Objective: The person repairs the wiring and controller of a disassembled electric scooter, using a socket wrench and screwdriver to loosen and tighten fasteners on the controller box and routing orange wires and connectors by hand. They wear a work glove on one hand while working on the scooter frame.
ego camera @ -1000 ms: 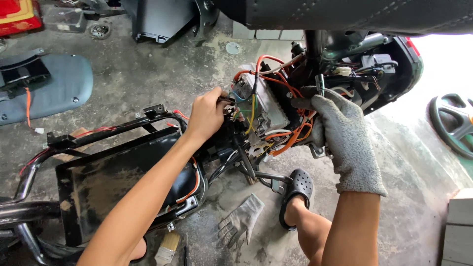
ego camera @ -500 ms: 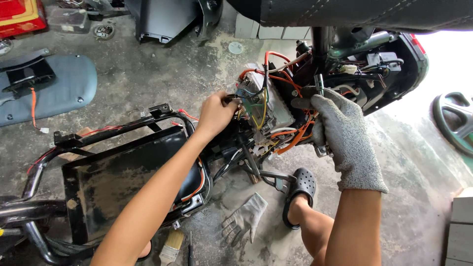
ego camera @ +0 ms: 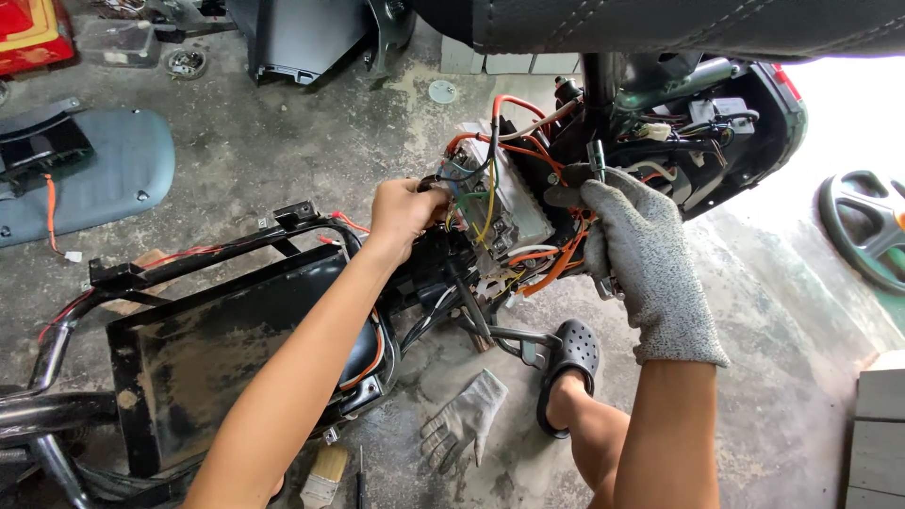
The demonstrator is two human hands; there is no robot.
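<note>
Two hands work at the stripped frame of a small scooter, seen from above. At 9 o'clock on the concrete floor (ego camera: pixel 283 160) lies a grey-blue body panel (ego camera: pixel 104 179), and below it, toward 8 o'clock, the black battery tray (ego camera: pixel 217 368) sits in the black tube frame (ego camera: pixel 57 415). A paintbrush (ego camera: pixel 323 476) rests on the floor at 6 o'clock, just beside the tray's corner.

Near the centre, the bare left hand (ego camera: pixel 403 215) is closed, its fingertips pinched on the bundle of coloured wires (ego camera: pixel 476 184) at the top of the silver controller box (ego camera: pixel 514 212). A loose grey glove (ego camera: pixel 464 419) lies flat on the floor toward 6 o'clock, beside a foot in a black clog (ego camera: pixel 570 363).

Right of centre, the right hand (ego camera: pixel 633 236), in a grey knit glove, is curled shut around a dark part behind the orange cables (ego camera: pixel 556 259); what exactly it grips is hidden by the glove. Above it, at 1 o'clock, the black seat (ego camera: pixel 660 24) overhangs the open rear housing (ego camera: pixel 745 123). At 3 o'clock a black wheel (ego camera: pixel 863 231) lies at the edge.
</note>
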